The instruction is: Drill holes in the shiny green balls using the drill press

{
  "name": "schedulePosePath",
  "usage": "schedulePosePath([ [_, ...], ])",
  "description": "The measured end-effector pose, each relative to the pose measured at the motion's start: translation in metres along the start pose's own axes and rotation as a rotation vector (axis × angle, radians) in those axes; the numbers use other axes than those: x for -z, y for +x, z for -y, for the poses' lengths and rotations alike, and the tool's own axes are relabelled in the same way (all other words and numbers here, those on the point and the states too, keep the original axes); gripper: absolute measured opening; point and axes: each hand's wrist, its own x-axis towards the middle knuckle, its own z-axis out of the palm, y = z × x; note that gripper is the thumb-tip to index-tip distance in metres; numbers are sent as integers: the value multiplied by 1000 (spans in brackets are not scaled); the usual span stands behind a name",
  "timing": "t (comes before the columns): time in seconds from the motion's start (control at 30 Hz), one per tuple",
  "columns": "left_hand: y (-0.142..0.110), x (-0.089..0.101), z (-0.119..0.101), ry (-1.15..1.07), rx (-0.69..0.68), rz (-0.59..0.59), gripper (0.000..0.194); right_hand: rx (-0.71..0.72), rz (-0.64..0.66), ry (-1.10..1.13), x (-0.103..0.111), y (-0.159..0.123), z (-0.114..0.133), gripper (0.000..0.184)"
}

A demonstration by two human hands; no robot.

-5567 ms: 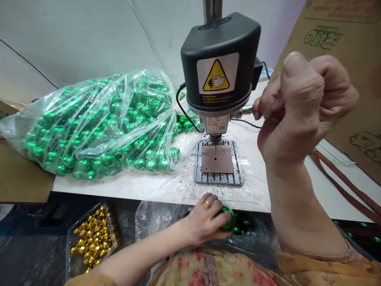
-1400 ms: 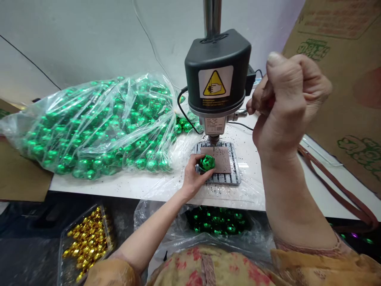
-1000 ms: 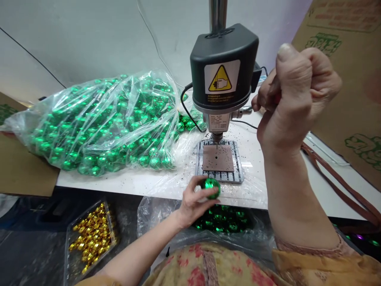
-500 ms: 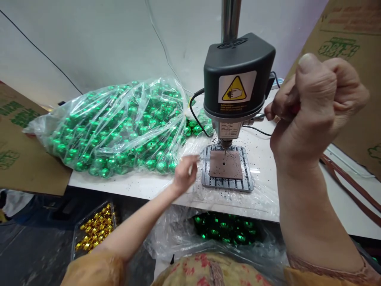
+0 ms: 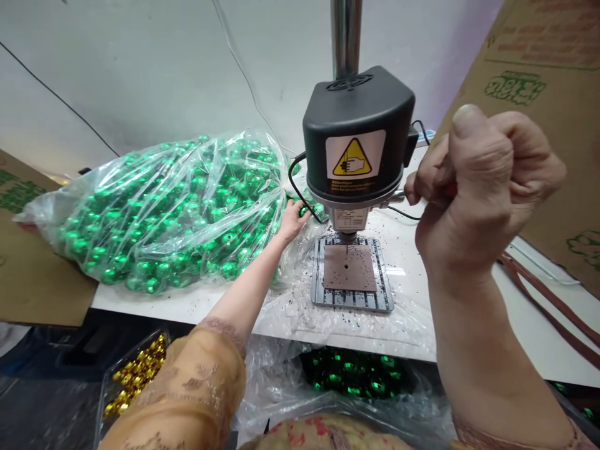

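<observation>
My left hand [image 5: 293, 222] reaches to the mouth of the clear plastic bag [image 5: 187, 212], its fingers outstretched at the shiny green balls [image 5: 319, 208] behind the drill press. Whether a ball is in its fingers is hard to make out. My right hand [image 5: 482, 181] is closed around the feed lever of the black drill press [image 5: 359, 134]; the grip is mostly hidden by the fingers. Below the chuck [image 5: 347, 237], the thin bit points down at a brown square plate [image 5: 351, 278] with a small dark hole. The plate lies on the slotted metal base [image 5: 384, 290], with no ball on it.
Dark shavings lie scattered around the base on the white table [image 5: 412, 312]. Below its front edge hangs an opened plastic bag of green balls [image 5: 356, 375]. A tub of gold balls [image 5: 135, 375] stands lower left. Cardboard boxes [image 5: 529, 144] flank both sides; a brown strap [image 5: 553, 306] lies right.
My left hand has moved away from beside the base, back and up to the green balls at the bag's mouth. The right hand keeps its grip on the lever. The view has shifted slightly.
</observation>
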Motion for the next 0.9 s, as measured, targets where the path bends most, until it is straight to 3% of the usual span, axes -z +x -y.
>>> schedulePosePath([
  [0.1,-17,20,-8,-270,156,-47,32,-14,-8,25,-1,0,1,42],
  [0.23,-70,37,-34,-513,145,7,46,-1,-33,83,-2,0,-1,43],
  [0.33,-118,29,-50,-474,121,133,50,-22,-29,69,-2,0,-2,44],
  [0.43,-149,8,-52,-438,120,212,57,-20,-39,86,-2,0,-2,46],
  [0.6,-154,-16,-41,-397,75,230,61,-60,-23,45,-2,1,0,51],
  [0.9,-143,-24,-40,-208,-201,222,52,-36,-11,105,-3,-1,0,47],
])
